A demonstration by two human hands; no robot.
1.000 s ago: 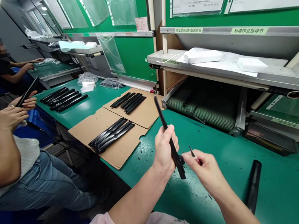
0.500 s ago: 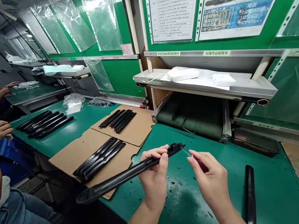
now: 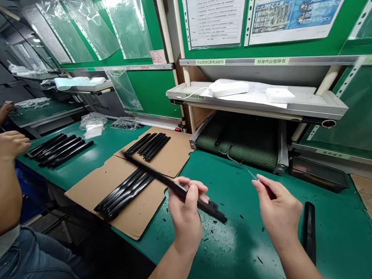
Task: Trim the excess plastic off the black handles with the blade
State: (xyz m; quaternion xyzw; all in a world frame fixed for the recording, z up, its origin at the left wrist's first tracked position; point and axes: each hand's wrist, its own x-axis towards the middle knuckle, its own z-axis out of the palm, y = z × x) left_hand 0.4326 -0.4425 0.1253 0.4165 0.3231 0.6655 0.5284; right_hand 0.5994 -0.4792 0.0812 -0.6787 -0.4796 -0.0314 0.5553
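My left hand (image 3: 186, 211) is closed round a long black plastic part (image 3: 158, 175), tilted with its far end up to the left. Its lower end, with small notched shapes, points down to the right over the table. My right hand (image 3: 277, 200) pinches a small craft knife (image 3: 251, 173); the thin blade points up and left, apart from the part. Most of the handle is hidden in my fingers. Beside my right wrist lies another long black part (image 3: 309, 233). Black scraps (image 3: 217, 239) are scattered on the green tabletop (image 3: 242, 263) below.
Several black parts (image 3: 124, 195) lie on cardboard (image 3: 83, 187), with more (image 3: 61, 150) farther left. A conveyor belt (image 3: 239, 137) runs under a shelf (image 3: 259, 108). A black tray (image 3: 318, 173) stands at right. At left, a co-worker's arm (image 3: 0, 180) is raised; another person sits beyond.
The black part has swung so that its far end rises and its notched end dips. My right hand with the knife has drawn away to the right. The co-worker's arm has shifted right.
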